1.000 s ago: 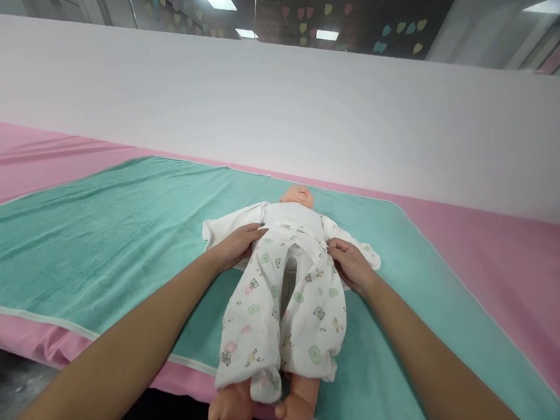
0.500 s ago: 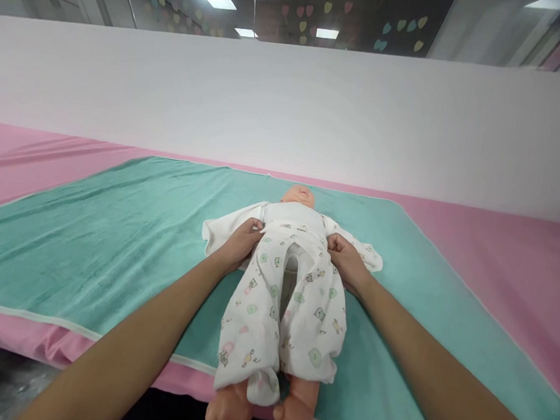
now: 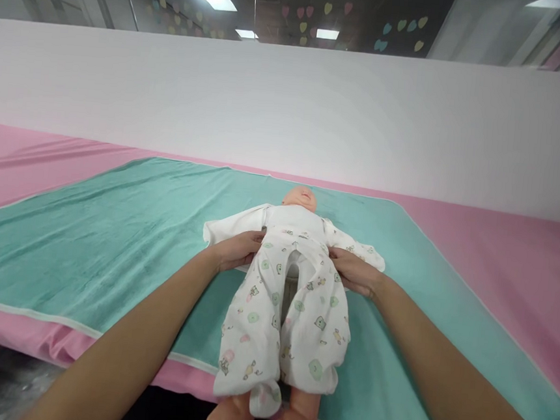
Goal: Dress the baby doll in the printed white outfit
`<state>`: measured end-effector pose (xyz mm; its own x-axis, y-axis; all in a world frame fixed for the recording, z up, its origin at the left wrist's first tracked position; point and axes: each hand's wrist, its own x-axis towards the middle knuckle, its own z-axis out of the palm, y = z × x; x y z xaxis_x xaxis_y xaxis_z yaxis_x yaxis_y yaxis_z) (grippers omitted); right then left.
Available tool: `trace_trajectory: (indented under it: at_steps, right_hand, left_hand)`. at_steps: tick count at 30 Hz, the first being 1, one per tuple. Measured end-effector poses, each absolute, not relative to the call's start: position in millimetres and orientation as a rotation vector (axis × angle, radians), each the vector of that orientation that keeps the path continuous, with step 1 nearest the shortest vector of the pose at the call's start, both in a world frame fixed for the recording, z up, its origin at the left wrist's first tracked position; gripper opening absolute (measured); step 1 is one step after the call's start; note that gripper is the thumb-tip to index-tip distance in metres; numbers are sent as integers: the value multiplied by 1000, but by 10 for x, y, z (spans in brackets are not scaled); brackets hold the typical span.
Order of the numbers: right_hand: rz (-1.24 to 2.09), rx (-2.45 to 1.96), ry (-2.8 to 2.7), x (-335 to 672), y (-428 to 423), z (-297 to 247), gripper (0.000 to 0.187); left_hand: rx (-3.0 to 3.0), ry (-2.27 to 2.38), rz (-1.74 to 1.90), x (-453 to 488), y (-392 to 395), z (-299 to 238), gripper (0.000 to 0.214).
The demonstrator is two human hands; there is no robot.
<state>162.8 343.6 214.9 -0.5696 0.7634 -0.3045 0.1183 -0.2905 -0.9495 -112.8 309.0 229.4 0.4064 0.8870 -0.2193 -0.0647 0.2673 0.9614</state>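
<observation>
A baby doll (image 3: 302,197) lies on its back with its feet toward me. It wears a white long-sleeved top (image 3: 295,218) and white split-crotch baby trousers (image 3: 317,318) with a green and pink print. My left hand (image 3: 240,249) holds the trousers at the waist on the left, its fingertips tucked behind the doll's side and hidden. On the opposite side my right hand (image 3: 354,270) holds the waist in the same way, with its fingertips also out of sight. Bare doll feet (image 3: 230,418) stick out below the trouser legs, near the table's front edge.
Under the doll a green towel (image 3: 111,234) is spread over a pink cover (image 3: 492,255). A white wall panel (image 3: 269,104) rises behind, with dark glass (image 3: 355,20) above it. At the lower left the cover ends in a front edge.
Both hands have gone from a curled pinch at the front sides of the waistband to a flatter hold, fingers slid behind the hips. The doll and trousers have hardly shifted.
</observation>
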Motion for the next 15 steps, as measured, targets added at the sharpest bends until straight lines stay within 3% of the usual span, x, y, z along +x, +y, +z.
trace_trajectory:
  at_steps: [9, 15]
  right_hand:
    - [1843, -880, -1403, 1547, 3460, 2031, 45]
    - [1663, -906, -1455, 1490, 3443, 2003, 33]
  left_hand:
    - [1160, 863, 1014, -946, 3112, 2174, 32]
    - [1122, 1026, 1239, -853, 3081, 2214, 29]
